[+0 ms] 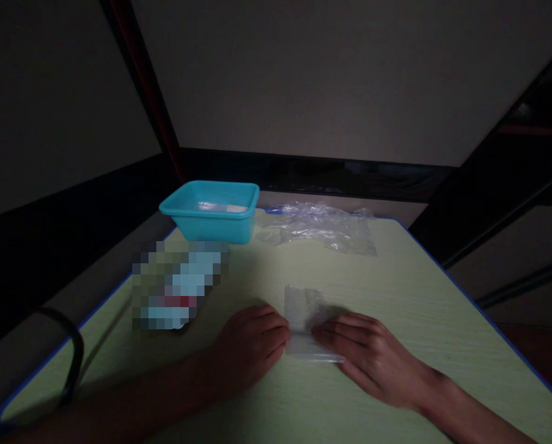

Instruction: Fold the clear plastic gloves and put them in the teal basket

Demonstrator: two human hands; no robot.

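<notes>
In the head view, the small clear plastic piece (301,311) lies on the pale table (437,320) between the two hands, near the person; the left hand (256,336) has its fingers bent, with the tips at the left edge of the plastic; the right hand (372,351) lies over its right part, fingers across the film and thumb close to the lower right corner; whether either hand pinches the film or only presses it down cannot be told, as the undersides of the fingers are hidden; the step in hand looks like flattening or folding the film, since a bright straight line runs along its lower edge; as a judgement, the next move calls for one hand to steady the film while the other works its edge, with light pressure, as such thin stuff would slip or crease easily; beyond, a turquoise basin (211,231) stands at the far left with something pale inside, a crumpled clear bag (322,225) lies to its right, and a pixelated object (183,283) sits nearer the left hand.
</notes>
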